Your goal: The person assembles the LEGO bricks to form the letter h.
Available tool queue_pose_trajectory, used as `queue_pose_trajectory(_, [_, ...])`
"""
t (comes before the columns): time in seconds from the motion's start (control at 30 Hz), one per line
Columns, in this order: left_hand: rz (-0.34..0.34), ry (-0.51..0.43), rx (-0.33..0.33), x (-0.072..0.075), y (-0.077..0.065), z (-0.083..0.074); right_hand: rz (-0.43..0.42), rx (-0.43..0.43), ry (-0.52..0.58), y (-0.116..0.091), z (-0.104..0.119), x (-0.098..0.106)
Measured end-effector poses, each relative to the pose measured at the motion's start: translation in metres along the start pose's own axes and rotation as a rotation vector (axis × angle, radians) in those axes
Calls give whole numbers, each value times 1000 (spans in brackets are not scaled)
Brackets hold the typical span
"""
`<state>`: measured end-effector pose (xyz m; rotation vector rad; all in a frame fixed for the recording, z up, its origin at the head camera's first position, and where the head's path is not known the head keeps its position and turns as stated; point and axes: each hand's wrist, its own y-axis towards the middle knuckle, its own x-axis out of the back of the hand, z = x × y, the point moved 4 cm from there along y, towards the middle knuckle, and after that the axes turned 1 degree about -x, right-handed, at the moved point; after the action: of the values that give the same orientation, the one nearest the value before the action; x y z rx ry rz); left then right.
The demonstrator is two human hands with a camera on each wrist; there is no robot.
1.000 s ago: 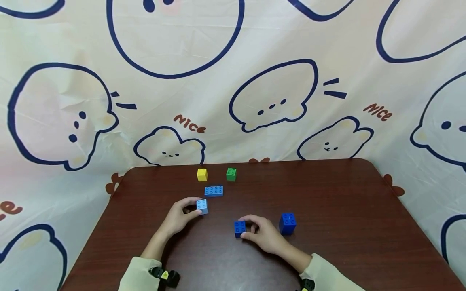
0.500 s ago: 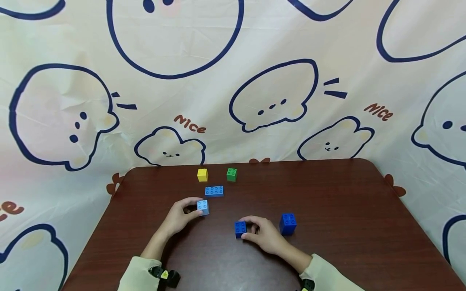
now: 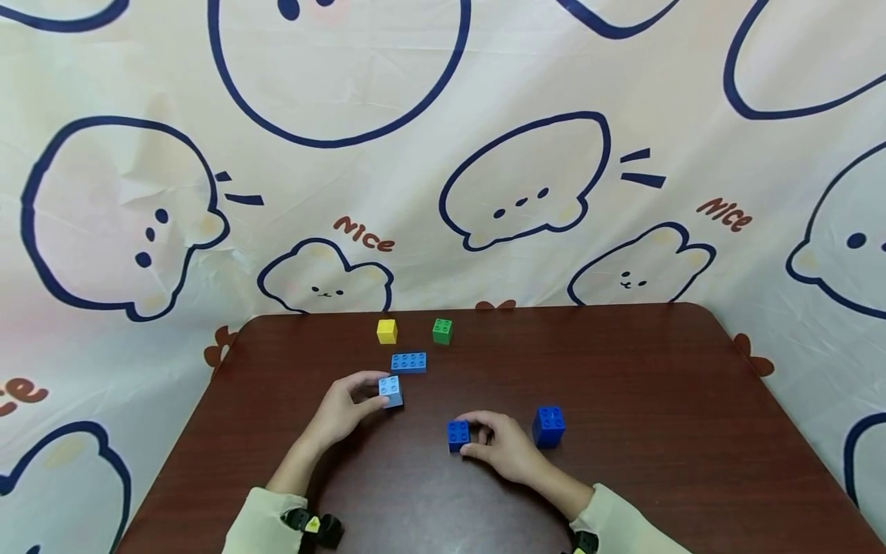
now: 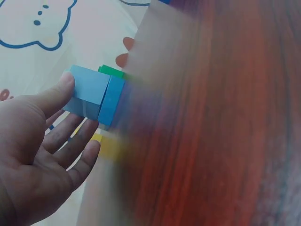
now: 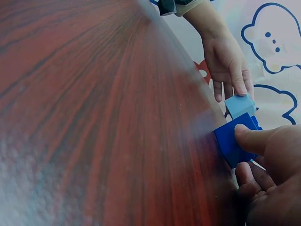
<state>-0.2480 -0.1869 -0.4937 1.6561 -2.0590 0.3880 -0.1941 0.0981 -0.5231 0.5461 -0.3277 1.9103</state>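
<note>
My left hand [image 3: 341, 413] pinches a light blue toy building brick [image 3: 391, 392] between thumb and fingers, its studs facing up. In the left wrist view the thumb presses one side of that light blue brick [image 4: 89, 87]. Just beyond it lies a longer mid-blue brick [image 3: 409, 363]. To the right and nearer, my right hand [image 3: 507, 448] holds a dark blue brick [image 3: 458, 436] between thumb and fingers. The right wrist view has the thumb on a face of this dark blue brick [image 5: 235, 141]. The two held bricks stand apart.
A yellow brick [image 3: 387, 332] and a green brick [image 3: 442, 332] stand near the far edge of the brown table [image 3: 657, 400]. A taller dark blue block [image 3: 548, 427] stands just right of my right hand. A patterned cloth [image 3: 415, 185] hangs behind the table.
My left hand has shifted the light blue brick slightly to the right and away from me. The right hand and its dark blue brick have stayed in place.
</note>
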Motion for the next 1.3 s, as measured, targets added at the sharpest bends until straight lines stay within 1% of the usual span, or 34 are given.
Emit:
queue_pose_trajectory(0.13, [14, -23, -19, 0, -1, -8, -8, 2, -3, 0, 1, 0])
queue_pose_trajectory(0.3, [14, -41, -44, -1, -3, -19, -11, 0, -4, 0, 1, 0])
queue_pose_trajectory(0.5, [22, -64, -74, -4, -7, -33, -13, -1, -8, -1, 0, 0])
queue_pose_trajectory(0.67, [20, -86, -112, -7, -10, -43, -9, 2, -4, -1, 0, 0])
queue_pose_trajectory(0.87, [22, -74, -147, -10, -13, -55, -5, 4, 4, -1, 0, 0])
queue_pose_trajectory(1.03, [48, -72, -163, -14, -15, -63, 1, 0, 3, -1, 1, 0])
queue_pose_trajectory(1.3, [85, -87, -185, -25, -18, -70, -1, -6, 5, 0, 2, 0])
